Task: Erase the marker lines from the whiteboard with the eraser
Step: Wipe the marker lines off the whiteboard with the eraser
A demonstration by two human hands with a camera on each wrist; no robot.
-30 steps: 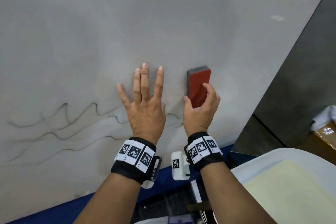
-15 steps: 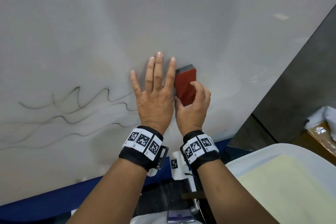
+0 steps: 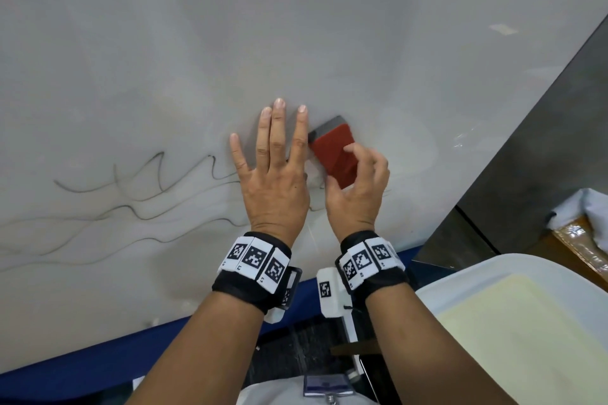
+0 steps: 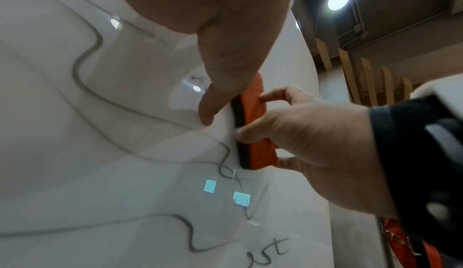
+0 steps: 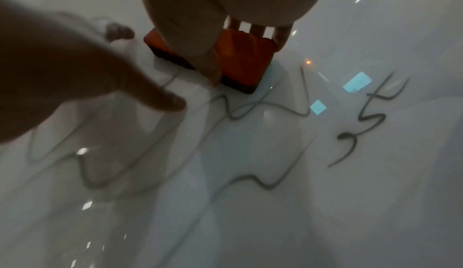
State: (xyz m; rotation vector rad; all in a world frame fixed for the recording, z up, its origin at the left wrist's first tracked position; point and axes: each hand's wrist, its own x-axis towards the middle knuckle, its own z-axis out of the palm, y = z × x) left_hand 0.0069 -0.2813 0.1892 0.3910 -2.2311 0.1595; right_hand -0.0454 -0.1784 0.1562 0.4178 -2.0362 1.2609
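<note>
Whiteboard (image 3: 164,43) steadied by our flat, open left hand (image 3: 276,181), so our right hand (image 3: 357,194) can grip the eraser (image 3: 335,154) pressed beside the marker lines (image 3: 131,207).

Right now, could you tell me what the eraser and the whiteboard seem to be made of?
Eraser: matte red body, likely foam or plastic, on a dark strip, probably felt, against the board. Whiteboard: smooth glossy sheet, material unclear; ceiling lights reflect in it.
</note>
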